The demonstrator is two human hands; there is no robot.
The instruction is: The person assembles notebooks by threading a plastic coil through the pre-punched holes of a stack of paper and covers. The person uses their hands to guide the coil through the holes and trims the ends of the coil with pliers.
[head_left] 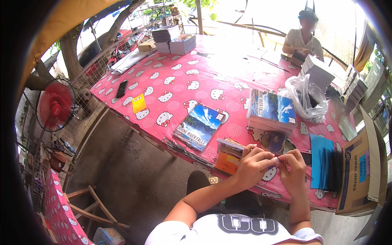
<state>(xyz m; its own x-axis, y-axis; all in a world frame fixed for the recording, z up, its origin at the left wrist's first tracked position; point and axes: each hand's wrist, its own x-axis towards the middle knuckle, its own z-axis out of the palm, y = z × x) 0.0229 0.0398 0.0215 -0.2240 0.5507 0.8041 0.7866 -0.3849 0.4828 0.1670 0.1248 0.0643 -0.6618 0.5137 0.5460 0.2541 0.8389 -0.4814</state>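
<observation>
1. Nearest, the left hand (255,163) and right hand (292,166) are meeting at the fingertips, apparently pinching one small pale piece (276,159) between them; it is showing too small to name. It is likely being light and easy to drop, so fingertip pads are suiting it best.
2. At 9 o'clock from the hands, one orange-covered stack (228,161) is sitting on the surface (163,136)'s near edge. It is probably being firm but liable to slide apart; both long sides are offering the safest hold. Its booklets are blurring beyond counting.
3. At 3 o'clock, black spiral coils (331,165), too many to count, are lying by blue sheets (317,153); one carton (355,175) is standing beyond.
4. At 10 o'clock, one landscape-covered notebook (200,126) is lying flat; at 12, one stack of notebooks (272,107) is rising.
5. Farther towards 10, one yellow card (139,103) and one phone (121,88) are resting.
6. Farthest, between 12 and 1, one co-worker (304,41) is sitting.
</observation>
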